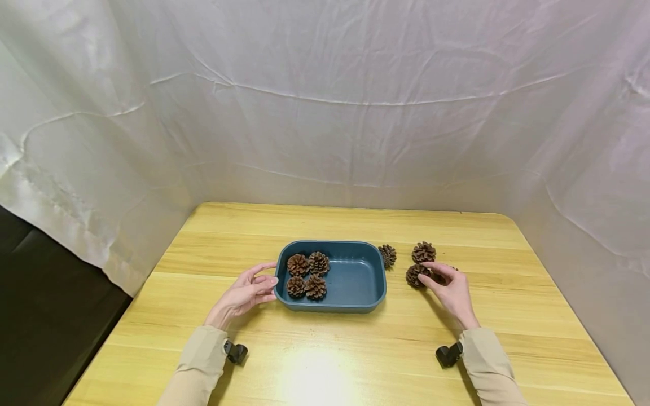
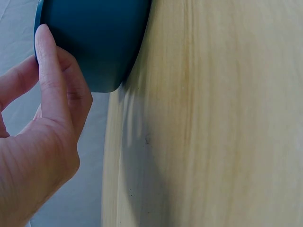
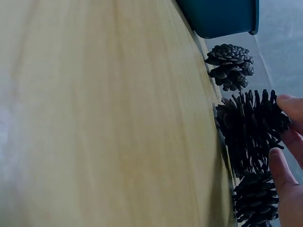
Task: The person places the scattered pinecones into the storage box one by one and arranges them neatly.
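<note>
Surface (image 1: pixel 365 355): white glare, head view
Cones (image 3: pixel 251 132): dark, dim right wrist view
Left hand (image 2: pixel 47 142): soft shadow, left wrist view

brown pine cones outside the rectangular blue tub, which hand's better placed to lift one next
Likely the right hand: it touches one pine cone; the left hand touches the left end of the tub.

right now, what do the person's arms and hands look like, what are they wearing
The left sleeve and right sleeve are long and plain beige. A small black device sits at the hand end of each. The left hand and right hand are bare, with no gloves or rings visible.
</note>
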The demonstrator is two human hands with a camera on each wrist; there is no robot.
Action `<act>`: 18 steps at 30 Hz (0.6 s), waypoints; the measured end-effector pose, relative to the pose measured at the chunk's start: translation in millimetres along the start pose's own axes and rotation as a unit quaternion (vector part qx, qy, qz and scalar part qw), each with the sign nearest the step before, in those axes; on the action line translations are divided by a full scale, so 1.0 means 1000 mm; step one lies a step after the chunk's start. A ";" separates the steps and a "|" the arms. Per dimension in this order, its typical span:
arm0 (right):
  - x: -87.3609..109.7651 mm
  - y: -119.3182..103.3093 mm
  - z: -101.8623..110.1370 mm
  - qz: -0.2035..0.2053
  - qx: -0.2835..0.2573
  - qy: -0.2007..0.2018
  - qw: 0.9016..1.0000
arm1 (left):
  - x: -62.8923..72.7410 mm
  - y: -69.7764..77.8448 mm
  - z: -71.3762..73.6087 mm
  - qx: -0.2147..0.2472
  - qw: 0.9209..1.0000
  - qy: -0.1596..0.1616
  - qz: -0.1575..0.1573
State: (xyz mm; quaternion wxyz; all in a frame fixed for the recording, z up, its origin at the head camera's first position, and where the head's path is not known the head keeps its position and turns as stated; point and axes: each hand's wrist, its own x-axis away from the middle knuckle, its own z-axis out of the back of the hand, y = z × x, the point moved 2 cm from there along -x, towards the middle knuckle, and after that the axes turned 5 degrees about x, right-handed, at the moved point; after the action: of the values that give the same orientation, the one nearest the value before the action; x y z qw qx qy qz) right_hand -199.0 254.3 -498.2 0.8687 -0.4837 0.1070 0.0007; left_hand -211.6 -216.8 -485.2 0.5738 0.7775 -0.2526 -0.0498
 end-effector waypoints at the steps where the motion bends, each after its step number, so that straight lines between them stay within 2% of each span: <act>1: 0.000 0.000 0.000 0.000 -0.004 -0.001 1.000 | 0.000 0.000 0.000 0.001 1.000 -0.001 -0.001; 9: 0.000 -0.004 0.001 -0.007 -0.040 -0.008 0.999 | 0.000 0.000 0.000 -0.002 1.000 0.002 0.000; 18: -0.001 -0.006 0.002 0.007 -0.055 -0.006 0.998 | 0.000 0.001 -0.001 -0.002 1.000 -0.001 -0.003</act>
State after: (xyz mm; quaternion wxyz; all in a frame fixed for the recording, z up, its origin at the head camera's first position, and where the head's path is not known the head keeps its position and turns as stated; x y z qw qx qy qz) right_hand -198.9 252.9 -491.4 0.8414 -0.5299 0.1054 0.0156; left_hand -211.2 -216.2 -483.9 0.5746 0.7772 -0.2510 -0.0531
